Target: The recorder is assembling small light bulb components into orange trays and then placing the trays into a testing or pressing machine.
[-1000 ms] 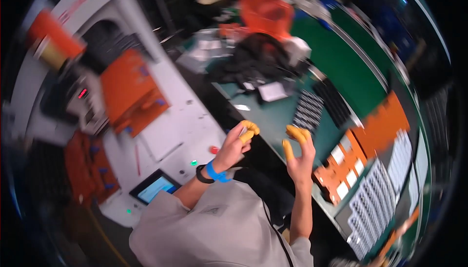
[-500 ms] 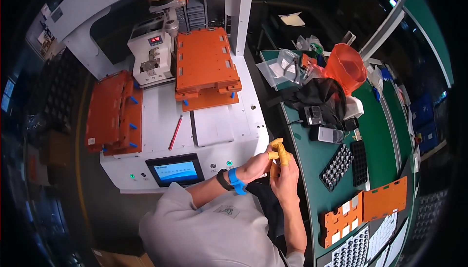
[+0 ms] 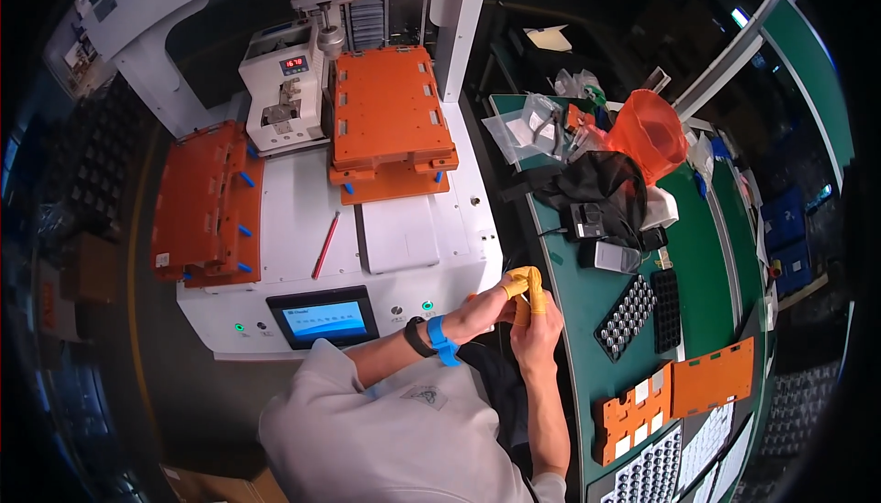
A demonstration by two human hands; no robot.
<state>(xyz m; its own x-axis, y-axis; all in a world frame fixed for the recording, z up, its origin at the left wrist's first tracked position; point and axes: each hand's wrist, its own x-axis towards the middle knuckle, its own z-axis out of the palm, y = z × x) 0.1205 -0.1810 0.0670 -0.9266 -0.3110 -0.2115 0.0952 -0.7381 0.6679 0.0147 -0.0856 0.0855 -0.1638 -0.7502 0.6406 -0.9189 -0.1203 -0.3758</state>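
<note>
My left hand (image 3: pixel 479 313), with a black band and a blue strap (image 3: pixel 443 341) on its wrist, meets my right hand (image 3: pixel 537 332) in front of the machine's right corner. Yellow finger cots (image 3: pixel 538 299) cover fingertips of both hands. The fingers are bent and pressed together at the tips. Whether something small lies between them is hidden. Beyond my left hand stands a white screw-driving machine (image 3: pixel 431 228) with an orange fixture plate (image 3: pixel 385 104) on it and a lit touch screen (image 3: pixel 323 318) on its front.
A second orange fixture (image 3: pixel 206 205) lies at the machine's left, and a red pen (image 3: pixel 325 246) on its top. On the green bench (image 3: pixel 587 301) at the right are a black tray of round parts (image 3: pixel 627 318), a black bag (image 3: pixel 596 182), a red bin (image 3: pixel 648 136) and orange plates (image 3: pixel 712 378).
My fingers have shifted slightly against each other, with the right fingertips now more upright. Both hands stay together in nearly the same spot. The whole view has shifted a little.
</note>
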